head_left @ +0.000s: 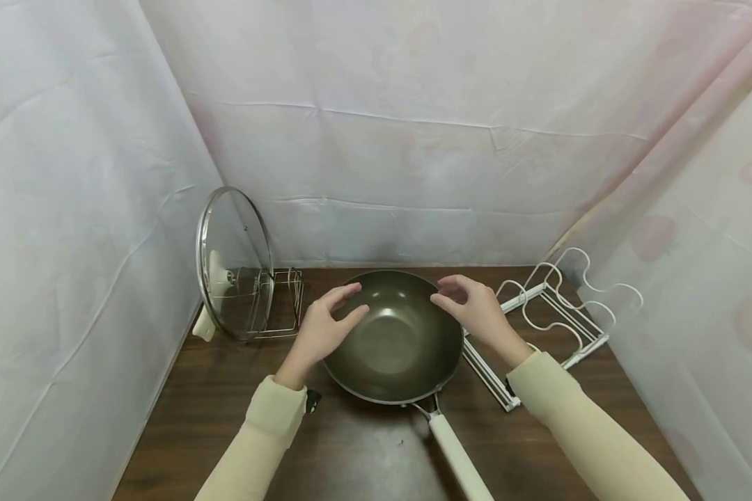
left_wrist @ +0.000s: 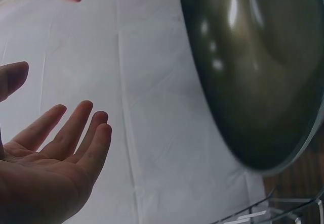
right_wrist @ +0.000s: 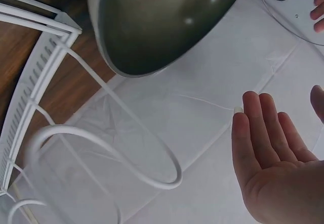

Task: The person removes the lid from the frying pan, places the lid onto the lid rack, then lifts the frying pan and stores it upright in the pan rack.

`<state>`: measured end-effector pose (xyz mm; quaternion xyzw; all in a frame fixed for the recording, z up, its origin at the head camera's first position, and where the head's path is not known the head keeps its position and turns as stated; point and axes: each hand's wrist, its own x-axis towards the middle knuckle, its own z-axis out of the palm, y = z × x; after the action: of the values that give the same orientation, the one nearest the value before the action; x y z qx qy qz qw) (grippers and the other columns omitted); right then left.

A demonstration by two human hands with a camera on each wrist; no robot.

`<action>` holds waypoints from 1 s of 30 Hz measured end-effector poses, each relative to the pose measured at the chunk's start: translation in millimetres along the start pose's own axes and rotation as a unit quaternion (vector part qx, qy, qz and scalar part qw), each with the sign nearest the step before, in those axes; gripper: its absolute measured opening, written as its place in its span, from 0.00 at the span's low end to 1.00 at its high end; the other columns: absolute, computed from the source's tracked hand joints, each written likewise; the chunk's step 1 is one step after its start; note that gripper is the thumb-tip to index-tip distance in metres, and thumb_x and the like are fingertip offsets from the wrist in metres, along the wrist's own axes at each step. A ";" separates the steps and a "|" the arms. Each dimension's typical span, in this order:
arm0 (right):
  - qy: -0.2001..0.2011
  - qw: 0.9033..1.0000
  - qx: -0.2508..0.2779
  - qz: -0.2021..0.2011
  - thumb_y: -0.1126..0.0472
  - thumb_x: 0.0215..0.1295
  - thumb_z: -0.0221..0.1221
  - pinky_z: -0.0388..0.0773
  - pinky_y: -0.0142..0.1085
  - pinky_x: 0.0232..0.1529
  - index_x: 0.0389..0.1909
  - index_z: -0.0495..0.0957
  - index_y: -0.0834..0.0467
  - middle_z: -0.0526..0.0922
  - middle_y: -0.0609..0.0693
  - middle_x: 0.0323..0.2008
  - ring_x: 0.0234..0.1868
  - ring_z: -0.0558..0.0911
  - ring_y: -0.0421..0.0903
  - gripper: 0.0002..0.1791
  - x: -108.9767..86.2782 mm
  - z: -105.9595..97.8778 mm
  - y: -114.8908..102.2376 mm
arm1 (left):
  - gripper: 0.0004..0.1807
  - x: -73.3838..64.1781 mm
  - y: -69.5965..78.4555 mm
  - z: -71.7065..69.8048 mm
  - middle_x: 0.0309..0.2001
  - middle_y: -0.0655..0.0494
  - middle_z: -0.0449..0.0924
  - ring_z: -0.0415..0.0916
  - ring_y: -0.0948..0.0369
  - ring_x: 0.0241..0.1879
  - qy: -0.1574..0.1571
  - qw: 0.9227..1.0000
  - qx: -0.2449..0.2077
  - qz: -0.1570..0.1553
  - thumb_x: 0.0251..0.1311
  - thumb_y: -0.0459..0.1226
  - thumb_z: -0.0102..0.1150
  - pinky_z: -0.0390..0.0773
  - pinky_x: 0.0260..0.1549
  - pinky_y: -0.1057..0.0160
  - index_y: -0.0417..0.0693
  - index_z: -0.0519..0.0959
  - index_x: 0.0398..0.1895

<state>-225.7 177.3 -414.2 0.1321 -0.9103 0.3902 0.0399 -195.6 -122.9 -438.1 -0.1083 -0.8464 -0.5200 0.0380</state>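
Observation:
A dark wok (head_left: 385, 341) with a pale handle (head_left: 457, 456) sits on the wooden table, its handle toward me. Over its left side hovers my left hand (head_left: 326, 327), fingers apart from the thumb and nothing between them. My right hand (head_left: 473, 309) is above the wok's right side, also holding nothing. In the left wrist view, the left hand (left_wrist: 61, 158) has its fingers loosely extended beside the wok (left_wrist: 258, 72). The right wrist view shows the right hand (right_wrist: 273, 153) with straight fingers, palm turned inward, apart from the wok (right_wrist: 157, 27).
At the left, a glass lid (head_left: 235, 264) with a metal rim stands upright in a wire rack (head_left: 294, 299). A white rack (head_left: 489, 369) with curved wire dividers lies on the right, close beside the wok. White curtains (head_left: 376, 160) enclose the table's back and sides.

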 end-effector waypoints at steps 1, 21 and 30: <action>-0.002 1.000 0.000 -0.001 0.48 0.69 0.67 0.85 0.49 0.51 0.58 0.81 0.56 0.90 0.54 0.49 0.49 0.89 0.53 0.22 -4.0 -0.7 0.9 | 0.27 -1.4 -0.9 3.3 0.69 0.56 0.77 0.72 0.53 0.72 -0.001 1.000 0.001 0.002 0.68 0.48 0.66 0.72 0.72 0.47 0.56 0.76 0.69; -0.088 0.995 0.024 0.037 0.48 0.65 0.69 0.85 0.31 0.44 0.48 0.85 0.51 0.90 0.43 0.40 0.42 0.88 0.37 0.15 -103.9 0.4 50.7 | 0.24 -45.8 -15.9 59.5 0.59 0.48 0.84 0.83 0.49 0.59 -0.078 0.994 -0.078 0.019 0.68 0.42 0.67 0.83 0.59 0.52 0.48 0.78 0.65; -0.123 0.990 0.054 0.037 0.50 0.67 0.68 0.83 0.29 0.41 0.49 0.84 0.54 0.90 0.43 0.38 0.40 0.86 0.31 0.15 -128.5 0.7 60.8 | 0.23 -60.5 -23.2 74.6 0.57 0.51 0.85 0.85 0.56 0.54 -0.099 0.991 -0.095 -0.009 0.68 0.45 0.66 0.84 0.55 0.64 0.50 0.79 0.64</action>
<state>-118.5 243.8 -479.8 0.1475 -0.8902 0.4208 -0.0937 -138.2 -75.4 -503.1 -0.1544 -0.7938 -0.5852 -0.0607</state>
